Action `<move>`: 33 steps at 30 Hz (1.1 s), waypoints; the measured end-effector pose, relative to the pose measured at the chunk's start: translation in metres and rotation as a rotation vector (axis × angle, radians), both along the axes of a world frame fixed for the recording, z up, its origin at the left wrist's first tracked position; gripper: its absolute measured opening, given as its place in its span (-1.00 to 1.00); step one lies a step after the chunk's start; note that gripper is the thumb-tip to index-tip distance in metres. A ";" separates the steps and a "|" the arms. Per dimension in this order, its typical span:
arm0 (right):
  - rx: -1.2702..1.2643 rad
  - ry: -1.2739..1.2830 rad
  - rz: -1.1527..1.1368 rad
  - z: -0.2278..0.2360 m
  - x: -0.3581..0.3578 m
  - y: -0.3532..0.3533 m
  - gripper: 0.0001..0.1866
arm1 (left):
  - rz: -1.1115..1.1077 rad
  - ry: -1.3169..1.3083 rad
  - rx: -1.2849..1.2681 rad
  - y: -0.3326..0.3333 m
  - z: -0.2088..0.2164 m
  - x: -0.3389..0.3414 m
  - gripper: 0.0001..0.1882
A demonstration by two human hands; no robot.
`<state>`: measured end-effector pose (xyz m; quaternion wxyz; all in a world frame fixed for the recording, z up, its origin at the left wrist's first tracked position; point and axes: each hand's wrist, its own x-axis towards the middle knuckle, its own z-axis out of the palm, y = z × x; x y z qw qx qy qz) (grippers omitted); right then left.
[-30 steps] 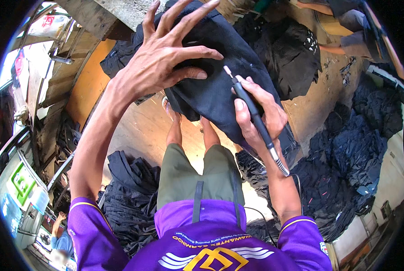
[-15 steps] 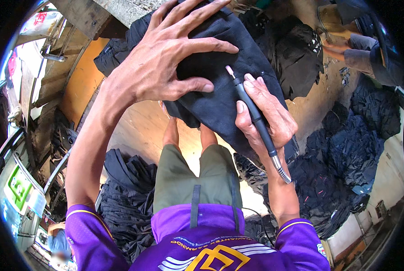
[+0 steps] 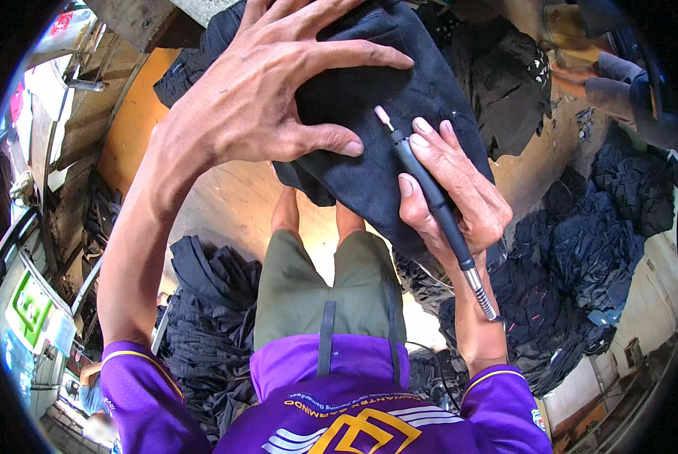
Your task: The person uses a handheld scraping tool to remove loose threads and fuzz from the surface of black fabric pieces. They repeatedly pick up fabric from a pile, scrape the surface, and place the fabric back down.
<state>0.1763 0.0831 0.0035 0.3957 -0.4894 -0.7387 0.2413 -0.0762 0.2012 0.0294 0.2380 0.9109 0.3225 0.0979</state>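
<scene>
Handpiece [image 3: 432, 191], slim and rotary-style with a pink tip [image 3: 380, 113], is clasped in the right hand [image 3: 466, 200] over the draped black garment [image 3: 426, 94]; the left hand [image 3: 267, 98] is splayed across it, gripping nothing visible, its pressure unclear. Left slack, the garment could bunch and catch the tip.

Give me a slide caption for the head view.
Left hand spread over dark cloth; right hand holding a black pen-shaped tool.
</scene>
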 end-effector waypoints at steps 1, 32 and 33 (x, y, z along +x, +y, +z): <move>-0.002 0.005 0.008 0.000 0.000 0.000 -0.66 | 0.007 0.011 -0.026 0.000 0.000 0.000 -0.16; -0.118 0.033 -0.049 0.008 0.014 -0.009 -0.67 | 0.033 0.085 0.001 0.000 -0.007 0.002 0.01; -0.111 0.043 -0.059 0.007 0.012 -0.009 -0.66 | 0.030 0.083 0.002 0.001 -0.006 0.002 0.01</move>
